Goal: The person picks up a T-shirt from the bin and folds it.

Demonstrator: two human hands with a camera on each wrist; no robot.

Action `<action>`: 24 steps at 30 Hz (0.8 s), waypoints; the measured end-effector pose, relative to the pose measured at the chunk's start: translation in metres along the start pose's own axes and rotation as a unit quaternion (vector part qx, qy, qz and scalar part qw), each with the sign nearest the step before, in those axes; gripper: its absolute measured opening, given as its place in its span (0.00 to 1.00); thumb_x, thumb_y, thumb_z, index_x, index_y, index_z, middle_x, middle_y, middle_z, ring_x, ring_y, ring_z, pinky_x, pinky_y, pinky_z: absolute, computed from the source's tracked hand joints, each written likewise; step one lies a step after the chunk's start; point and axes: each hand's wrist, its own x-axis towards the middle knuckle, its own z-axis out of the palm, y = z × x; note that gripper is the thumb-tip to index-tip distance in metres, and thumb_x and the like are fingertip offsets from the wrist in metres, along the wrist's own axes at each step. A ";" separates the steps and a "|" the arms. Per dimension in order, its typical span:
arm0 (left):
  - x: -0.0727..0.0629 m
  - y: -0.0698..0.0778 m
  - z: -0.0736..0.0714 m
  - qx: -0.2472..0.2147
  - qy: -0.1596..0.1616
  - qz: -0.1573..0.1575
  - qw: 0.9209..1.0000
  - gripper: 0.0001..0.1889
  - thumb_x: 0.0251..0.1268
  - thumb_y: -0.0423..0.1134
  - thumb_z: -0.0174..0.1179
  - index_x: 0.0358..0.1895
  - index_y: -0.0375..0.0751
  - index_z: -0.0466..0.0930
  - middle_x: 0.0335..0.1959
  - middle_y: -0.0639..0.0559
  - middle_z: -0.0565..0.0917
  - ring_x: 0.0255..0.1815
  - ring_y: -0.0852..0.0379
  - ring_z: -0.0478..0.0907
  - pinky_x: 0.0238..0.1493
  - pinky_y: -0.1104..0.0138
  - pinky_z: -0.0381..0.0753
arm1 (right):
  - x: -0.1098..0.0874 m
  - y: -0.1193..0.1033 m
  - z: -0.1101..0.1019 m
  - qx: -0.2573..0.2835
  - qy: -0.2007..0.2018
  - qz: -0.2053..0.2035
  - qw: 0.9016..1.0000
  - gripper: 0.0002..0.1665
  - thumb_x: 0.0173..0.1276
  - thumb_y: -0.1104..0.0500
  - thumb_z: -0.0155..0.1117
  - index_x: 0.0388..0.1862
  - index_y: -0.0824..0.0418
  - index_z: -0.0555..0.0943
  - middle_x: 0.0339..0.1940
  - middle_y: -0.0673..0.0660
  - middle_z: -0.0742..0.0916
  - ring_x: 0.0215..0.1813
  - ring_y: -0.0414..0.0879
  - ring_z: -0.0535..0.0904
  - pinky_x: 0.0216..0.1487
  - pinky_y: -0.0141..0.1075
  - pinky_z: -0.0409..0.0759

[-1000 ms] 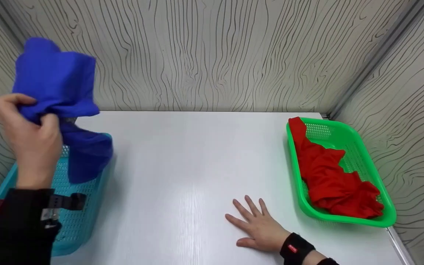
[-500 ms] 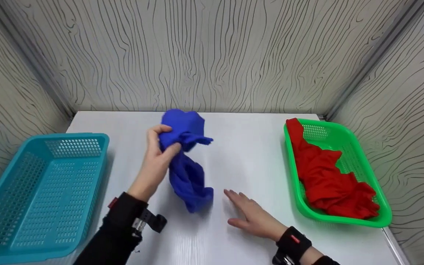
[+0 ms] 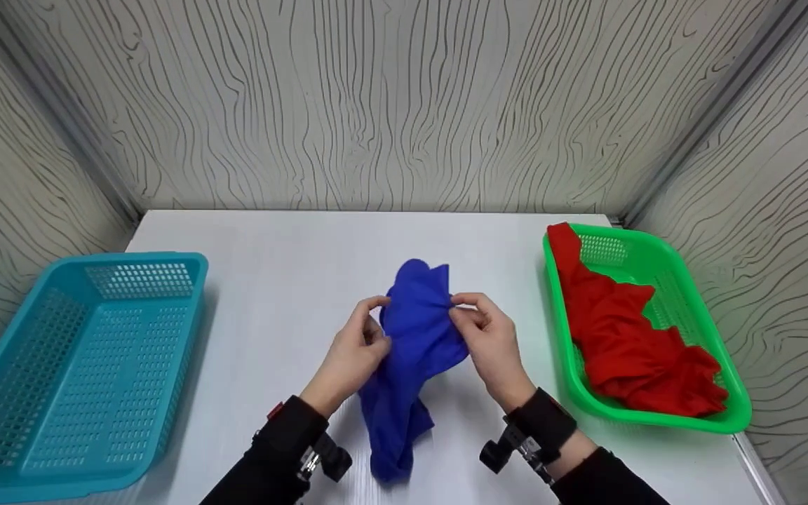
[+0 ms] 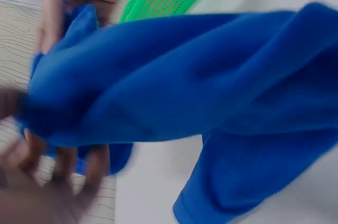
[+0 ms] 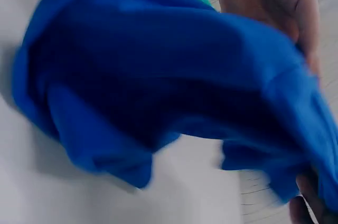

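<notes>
A crumpled blue cloth [image 3: 414, 326] hangs between my two hands over the middle of the table, its lower end trailing toward me. My left hand [image 3: 349, 354] pinches its left edge between thumb and fingers. On the opposite side, my right hand [image 3: 494, 344] pinches the right edge with thumb and index finger. Up close in the left wrist view, the blue cloth [image 4: 169, 76] spreads in long folds and partly covers the fingers. The right wrist view shows the cloth [image 5: 158, 65] arching, with dark hollows underneath and a loose flap below.
A blue-green plastic basket [image 3: 106, 379] stands on the left of the white table [image 3: 285, 280], with nothing in it. At the right is a green basket [image 3: 691, 294] holding a red cloth [image 3: 621, 344]. Wood-patterned panels [image 3: 390, 105] enclose the back and sides.
My left hand has carried the blue cloth from above the blue-green basket to the table's middle. My right hand has risen from the table and taken hold of the cloth's right edge.
</notes>
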 end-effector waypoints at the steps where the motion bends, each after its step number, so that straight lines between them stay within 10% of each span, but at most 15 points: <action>1: -0.001 0.002 0.000 0.010 -0.001 0.000 1.000 0.27 0.71 0.32 0.57 0.72 0.41 0.66 0.34 0.53 0.71 0.35 0.56 0.70 0.39 0.66 0.70 | -0.001 -0.004 0.001 -0.009 0.012 -0.028 0.999 0.10 0.74 0.64 0.64 0.52 0.63 0.83 0.37 0.59 0.91 0.41 0.44 0.85 0.41 0.31 0.79; 3: -0.004 0.007 0.001 0.011 -0.022 0.008 1.000 0.29 0.73 0.39 0.58 0.74 0.42 0.64 0.41 0.51 0.75 0.41 0.55 0.75 0.43 0.64 0.75 | -0.003 -0.013 0.004 -0.018 -0.003 -0.076 0.997 0.10 0.75 0.63 0.64 0.52 0.62 0.83 0.37 0.59 0.91 0.43 0.43 0.85 0.42 0.30 0.79; 6: -0.009 0.018 0.004 -0.030 -0.063 0.002 0.998 0.44 0.67 0.55 0.66 0.80 0.48 0.54 0.65 0.47 0.74 0.65 0.50 0.73 0.62 0.56 0.74 | -0.009 -0.024 0.009 0.005 -0.135 -0.111 0.985 0.21 0.79 0.62 0.58 0.68 0.63 0.76 0.44 0.59 0.90 0.50 0.41 0.85 0.49 0.30 0.80; 9: -0.008 0.024 0.004 -0.067 -0.037 -0.005 0.997 0.42 0.65 0.56 0.68 0.79 0.51 0.59 0.72 0.46 0.73 0.71 0.49 0.70 0.70 0.51 0.70 | -0.013 -0.029 0.011 0.032 -0.239 -0.128 0.962 0.29 0.82 0.64 0.50 0.79 0.65 0.63 0.61 0.62 0.85 0.63 0.42 0.80 0.63 0.32 0.76; 15: -0.005 0.034 -0.015 -0.154 0.059 0.011 0.986 0.15 0.77 0.32 0.51 0.60 0.40 0.81 0.58 0.49 0.83 0.59 0.54 0.79 0.62 0.62 0.76 | -0.005 -0.010 0.003 -0.053 -0.128 -0.135 0.981 0.30 0.79 0.62 0.57 0.78 0.56 0.67 0.67 0.59 0.82 0.68 0.47 0.78 0.67 0.39 0.74; 20: -0.006 0.059 -0.026 -0.266 0.003 0.017 0.964 0.16 0.83 0.44 0.48 0.59 0.36 0.76 0.50 0.41 0.81 0.47 0.50 0.81 0.48 0.63 0.81 | 0.004 0.038 0.000 -0.234 -0.155 -0.060 0.958 0.54 0.71 0.49 0.69 0.85 0.50 0.48 0.81 0.61 0.65 0.79 0.59 0.61 0.74 0.62 0.59; 24: -0.009 0.077 -0.031 -0.290 -0.052 0.036 0.955 0.18 0.83 0.47 0.48 0.57 0.35 0.75 0.47 0.41 0.82 0.45 0.50 0.82 0.46 0.62 0.83 | 0.004 0.066 -0.002 -0.240 -0.164 0.010 0.957 0.56 0.69 0.45 0.71 0.85 0.52 0.49 0.80 0.64 0.65 0.79 0.63 0.59 0.74 0.64 0.58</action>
